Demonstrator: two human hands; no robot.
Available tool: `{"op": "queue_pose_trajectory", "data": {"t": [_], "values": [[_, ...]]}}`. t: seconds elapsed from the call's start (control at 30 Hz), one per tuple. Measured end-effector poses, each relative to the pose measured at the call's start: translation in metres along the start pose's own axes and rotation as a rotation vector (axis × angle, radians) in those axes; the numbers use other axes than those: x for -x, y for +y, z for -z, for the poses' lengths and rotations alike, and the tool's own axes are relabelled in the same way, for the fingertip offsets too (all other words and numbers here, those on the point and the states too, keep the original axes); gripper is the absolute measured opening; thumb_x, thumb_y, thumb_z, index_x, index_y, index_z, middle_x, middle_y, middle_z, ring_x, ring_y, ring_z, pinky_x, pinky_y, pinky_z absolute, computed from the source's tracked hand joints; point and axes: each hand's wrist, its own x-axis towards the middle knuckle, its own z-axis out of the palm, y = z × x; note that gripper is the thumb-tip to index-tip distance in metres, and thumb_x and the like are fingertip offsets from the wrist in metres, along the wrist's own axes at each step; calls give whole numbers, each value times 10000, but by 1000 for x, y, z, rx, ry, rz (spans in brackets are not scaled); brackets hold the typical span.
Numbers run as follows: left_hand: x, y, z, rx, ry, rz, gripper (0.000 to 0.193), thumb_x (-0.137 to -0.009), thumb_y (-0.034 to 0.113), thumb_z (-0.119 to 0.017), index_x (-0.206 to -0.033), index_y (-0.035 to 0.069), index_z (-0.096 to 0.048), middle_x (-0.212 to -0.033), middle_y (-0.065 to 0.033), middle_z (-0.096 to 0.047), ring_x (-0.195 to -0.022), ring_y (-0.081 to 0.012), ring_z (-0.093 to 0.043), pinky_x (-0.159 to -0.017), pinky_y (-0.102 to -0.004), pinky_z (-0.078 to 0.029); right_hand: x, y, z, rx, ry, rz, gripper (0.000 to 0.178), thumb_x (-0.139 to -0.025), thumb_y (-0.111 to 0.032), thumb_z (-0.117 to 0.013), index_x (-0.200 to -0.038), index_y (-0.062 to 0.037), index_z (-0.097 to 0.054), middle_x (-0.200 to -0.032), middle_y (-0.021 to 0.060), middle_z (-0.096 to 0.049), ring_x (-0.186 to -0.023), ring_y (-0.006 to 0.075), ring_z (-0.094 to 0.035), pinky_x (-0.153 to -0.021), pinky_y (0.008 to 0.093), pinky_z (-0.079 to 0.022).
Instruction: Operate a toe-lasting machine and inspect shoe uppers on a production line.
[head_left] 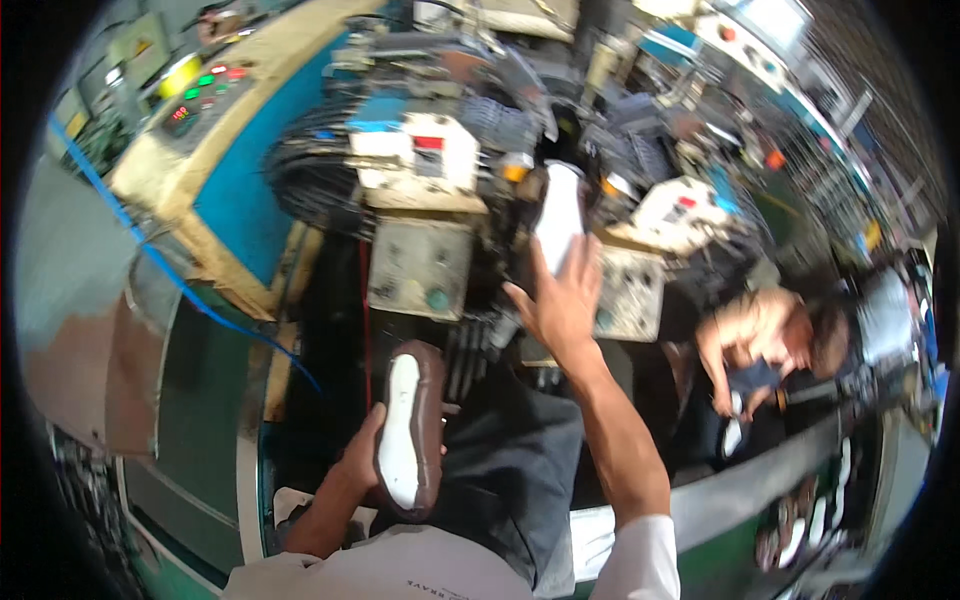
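A brown shoe upper (pixel 428 430) with a white bottom faces up at my lap. My left hand (pixel 362 452) is closed around its side, the fingers mostly hidden beneath it. Ahead, a second shoe (pixel 561 205), white bottom upward, sits between the two halves of a shoe machine (pixel 420 165). Against the near end of that white bottom lies my right hand (pixel 565 300), fingers stretched out and thumb spread to the left. Dark parts of the machine hide this second shoe's sides.
A control panel (pixel 195 105) with lit buttons stands at the far left, and a blue hose (pixel 160 255) hangs below it. To the right, a seated co-worker (pixel 765 340) handles a white-bottomed shoe. Several shoes (pixel 800 520) lie at the lower right beyond a metal ledge (pixel 740 495).
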Motion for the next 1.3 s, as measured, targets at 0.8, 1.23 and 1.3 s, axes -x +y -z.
{"op": "queue_pose_trajectory", "data": {"t": [0.8,1.23,1.3], "values": [[-166,-24,31,-263,319,233,758,-1140,655,-379,-1587,55,-498,-1388,-209,-690,-1175,-365,-733,-1047,-535,-604,-158,72,-24,-47,-82,48,718,-897,-461,-843,-1510,-167,-613,-1490,238,-555,-1411,655,-458,-977,627,-629],[-192,-1,18,-120,154,171,850,-1089,702,-468,-1625,44,-449,-1442,-232,-662,-1185,-423,-732,-1050,-582,-604,-193,45,16,-29,-245,-38,671,-893,-377,-842,-1453,-43,-684,-1527,329,-559,-1426,659,-490,-1066,577,-596],[-183,4,8,-161,146,130,843,-1082,690,-488,-1626,46,-447,-1443,-237,-660,-1199,-432,-724,-1060,-591,-597,-193,49,6,-95,-138,12,718,-900,-384,-828,-1519,-74,-638,-1576,339,-516,-1490,641,-422,-1178,578,-509]]}}
